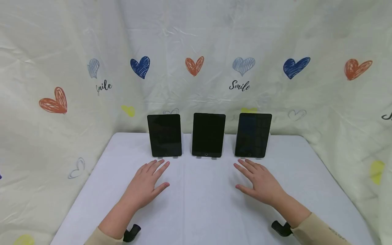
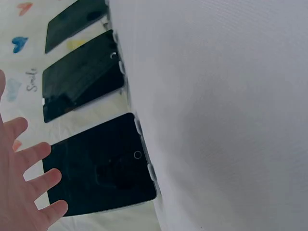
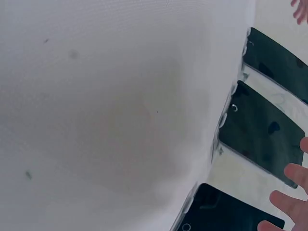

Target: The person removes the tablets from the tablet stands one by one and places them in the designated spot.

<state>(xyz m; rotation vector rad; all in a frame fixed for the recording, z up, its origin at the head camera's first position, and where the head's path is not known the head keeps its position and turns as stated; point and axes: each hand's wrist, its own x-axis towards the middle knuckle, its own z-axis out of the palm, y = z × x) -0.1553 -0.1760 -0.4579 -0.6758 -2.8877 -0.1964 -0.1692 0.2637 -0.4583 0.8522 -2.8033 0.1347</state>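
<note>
Three black tablets stand upright in a row at the back of the white table: a left tablet [image 1: 164, 135], a middle tablet [image 1: 209, 135] and a right tablet [image 1: 253, 135]. Each leans on a clear stand, and their screens are dark. My left hand [image 1: 146, 185] is held over the table in front of the left tablet, fingers spread and holding nothing. In front of the right tablet is my right hand [image 1: 260, 182], likewise spread and holding nothing. The left wrist view shows the left hand's fingers [image 2: 41, 183] overlapping the nearest tablet's image; whether they touch cannot be told.
A white cloth [image 1: 208, 200] with a fold line covers the table. Behind and beside it hangs a pale curtain [image 1: 211, 37] printed with hearts and the word Smile. Black wrist mounts [image 1: 132, 233] show at both sleeves.
</note>
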